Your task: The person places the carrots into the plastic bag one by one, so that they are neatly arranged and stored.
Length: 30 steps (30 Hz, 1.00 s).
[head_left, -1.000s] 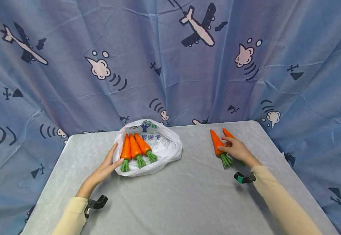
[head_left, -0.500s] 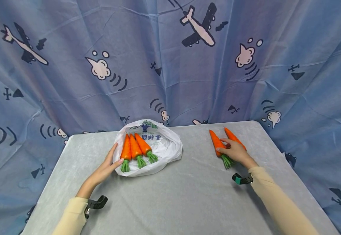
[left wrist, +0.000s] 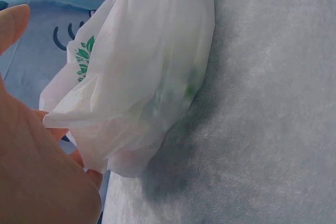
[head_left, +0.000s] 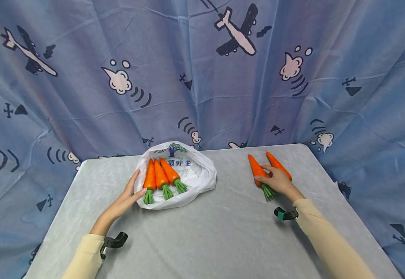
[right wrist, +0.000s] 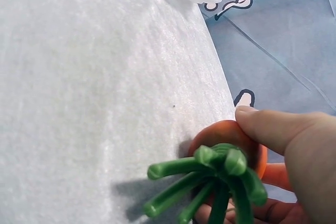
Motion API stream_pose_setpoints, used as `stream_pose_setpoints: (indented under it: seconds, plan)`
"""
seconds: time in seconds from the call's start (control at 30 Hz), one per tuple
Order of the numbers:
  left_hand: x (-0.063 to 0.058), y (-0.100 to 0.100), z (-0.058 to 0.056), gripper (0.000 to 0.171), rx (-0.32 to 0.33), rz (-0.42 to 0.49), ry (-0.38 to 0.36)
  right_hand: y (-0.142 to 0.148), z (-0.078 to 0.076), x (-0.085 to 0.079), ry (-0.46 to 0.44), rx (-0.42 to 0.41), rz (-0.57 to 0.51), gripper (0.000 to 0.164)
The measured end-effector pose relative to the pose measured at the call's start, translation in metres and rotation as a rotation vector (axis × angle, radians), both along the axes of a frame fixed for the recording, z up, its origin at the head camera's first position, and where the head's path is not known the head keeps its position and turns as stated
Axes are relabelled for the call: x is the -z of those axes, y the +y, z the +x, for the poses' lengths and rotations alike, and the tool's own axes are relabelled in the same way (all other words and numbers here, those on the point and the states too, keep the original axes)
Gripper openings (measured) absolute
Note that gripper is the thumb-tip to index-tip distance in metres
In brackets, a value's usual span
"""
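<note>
A white plastic bag [head_left: 202, 182] lies with its mouth open on the table, and three orange carrots with green tops [head_left: 161, 174] rest in it. At the bag's left side my left hand [head_left: 124, 199] touches the plastic with fingers extended; the left wrist view shows its thumb standing apart from the bag, some fingertips hidden behind it. My right hand [head_left: 280, 181] grips a carrot [head_left: 256, 166] near its leafy end, thumb on one side and fingers curled round the other. Just right of that hand lies another carrot [head_left: 280, 164], its lower end partly covered.
A pale grey cloth covers the table [head_left: 209, 240], whose back edge meets a blue curtain [head_left: 202, 77] printed with planes. Both wrists carry black straps, and the right strap [head_left: 286, 213] has a green patch.
My right hand has shifted slightly left with the gripped carrot, so more of the carrot on the right shows. The left hand and the bag stay where they were.
</note>
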State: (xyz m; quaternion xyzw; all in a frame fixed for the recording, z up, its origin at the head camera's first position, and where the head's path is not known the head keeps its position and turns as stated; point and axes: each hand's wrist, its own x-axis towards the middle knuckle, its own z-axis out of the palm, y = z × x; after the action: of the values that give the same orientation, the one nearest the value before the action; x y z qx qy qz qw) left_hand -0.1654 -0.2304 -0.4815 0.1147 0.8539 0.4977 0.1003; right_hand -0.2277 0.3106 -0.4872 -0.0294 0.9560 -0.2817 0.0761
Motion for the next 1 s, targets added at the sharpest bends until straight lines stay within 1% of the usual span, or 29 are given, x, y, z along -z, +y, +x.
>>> stream_pose_setpoints:
  seconds: [0.3,0.6,0.77,1.0]
  plan:
    - [0.001,-0.001,-0.001,0.082,0.0,0.001,0.009,0.0,0.0,0.002,0.013,0.009,-0.008,0.074]
    - [0.002,-0.001,-0.002,0.083,0.003,-0.003,0.003,-0.001,0.001,-0.001,0.016,0.021,-0.005,0.074]
    - [0.001,-0.001,-0.002,0.083,0.004,-0.007,0.004,-0.003,-0.001,-0.005,0.037,0.017,-0.002,0.072]
    - [0.001,0.001,-0.002,0.083,0.005,0.002,-0.004,-0.007,0.001,-0.012,0.044,0.009,-0.012,0.074]
